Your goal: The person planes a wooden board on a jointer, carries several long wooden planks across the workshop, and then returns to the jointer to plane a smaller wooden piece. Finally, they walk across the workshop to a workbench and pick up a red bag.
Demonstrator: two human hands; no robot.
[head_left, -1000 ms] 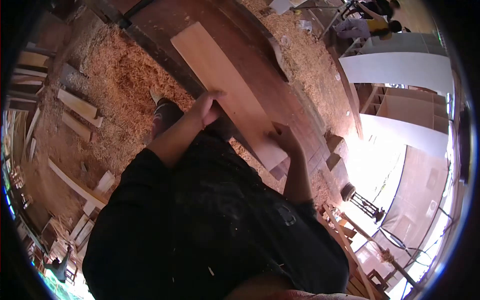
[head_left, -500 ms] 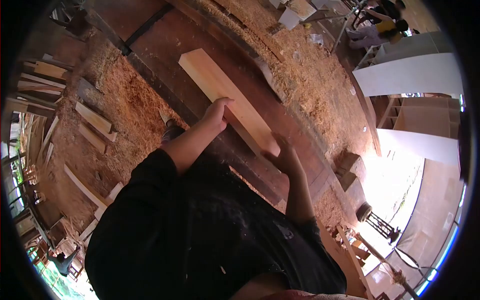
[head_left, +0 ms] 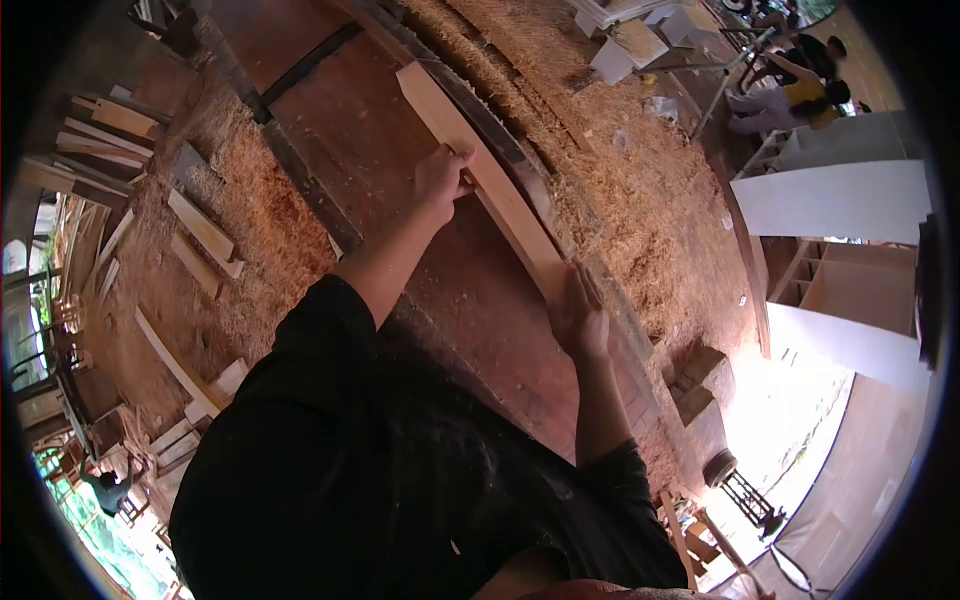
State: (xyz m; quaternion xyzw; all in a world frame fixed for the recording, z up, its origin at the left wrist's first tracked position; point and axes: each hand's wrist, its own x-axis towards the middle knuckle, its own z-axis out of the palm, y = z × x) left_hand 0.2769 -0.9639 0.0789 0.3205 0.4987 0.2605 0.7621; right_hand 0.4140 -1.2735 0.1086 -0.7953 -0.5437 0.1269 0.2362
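A long, pale wooden board (head_left: 505, 200) lies along the far edge of a brown workbench (head_left: 350, 130), against a dark raised strip (head_left: 480, 115). My left hand (head_left: 443, 180) grips the board's near side around its middle, thumb and fingers at the edge. Farther right, my right hand (head_left: 580, 315) is wrapped round the board's near end, its fingers lying over the end and far side. Part of that end is hidden under the right hand.
Wood shavings (head_left: 640, 190) cover the ground beyond the bench, and more lie to its left beside loose planks (head_left: 205, 225). White cabinet panels (head_left: 830, 190) stand at the right. Other people (head_left: 800, 90) are at the upper right, and another person (head_left: 108, 490) is at the lower left.
The board has moved away from my body to the bench's far strip, with both hands still on it. It now shows a narrower face on top. The camera view has shifted slightly.
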